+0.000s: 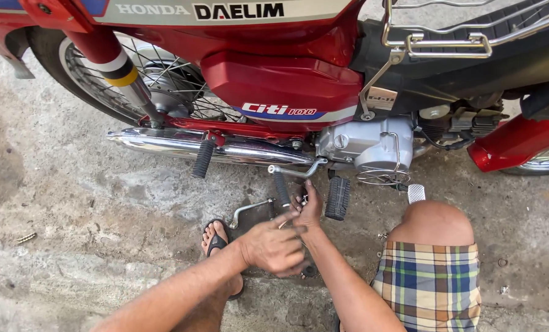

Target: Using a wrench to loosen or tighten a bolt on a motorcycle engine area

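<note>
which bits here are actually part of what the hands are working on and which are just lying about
In hand:
- left hand and right hand, together low beside the engine
- small metal part between them, too small to identify
- kick lever
- footrest

Just lying about:
- exhaust pipe
- rear wheel
- chrome rack
- small debris on the concrete floor

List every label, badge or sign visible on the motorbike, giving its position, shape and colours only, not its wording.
Long badge strip: top edge, along the body under the seat; pale band with white and black lettering.
Side-cover sticker: on the red side cover above the engine; white, red and blue stripe.
Small plate: right of that cover, by the chrome bracket; pale rectangle with dark marks.
</note>
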